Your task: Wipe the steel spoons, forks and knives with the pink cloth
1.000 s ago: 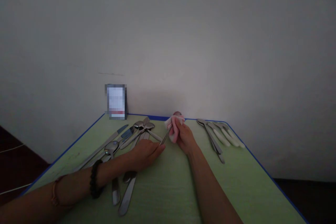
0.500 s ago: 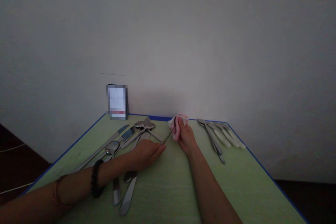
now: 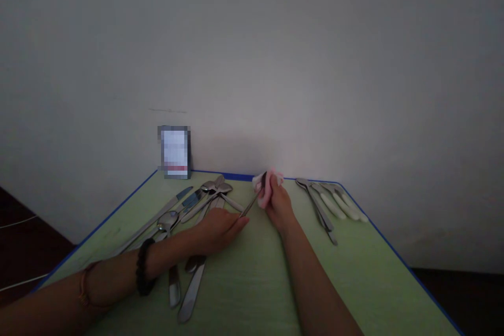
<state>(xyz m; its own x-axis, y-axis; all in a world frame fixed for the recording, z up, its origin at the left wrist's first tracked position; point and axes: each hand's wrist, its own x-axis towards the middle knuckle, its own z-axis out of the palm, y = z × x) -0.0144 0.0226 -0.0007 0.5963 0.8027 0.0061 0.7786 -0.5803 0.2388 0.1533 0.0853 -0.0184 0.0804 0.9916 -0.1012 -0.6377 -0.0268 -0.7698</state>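
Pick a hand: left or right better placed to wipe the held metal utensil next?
Right, I'd say: the right hand holds the pink-and-white cloth at the far end of the metal utensil, likely a spoon, while the left hand grips its near end.

Dim light, soft detail, darkened corners, pixelated glowing screen [image 3: 175, 149]

We've got one head-worn view, shot from above the tabletop's [image 3: 252, 294] near side, facing forward and angled down. We're close: side edges fan out toward us and the frame bottom crops the near edge. Far edge and both far corners fit; left hand [image 3: 220, 231] and right hand [image 3: 280, 202] land near centre, wall [image 3: 252, 63] fills the upper half.
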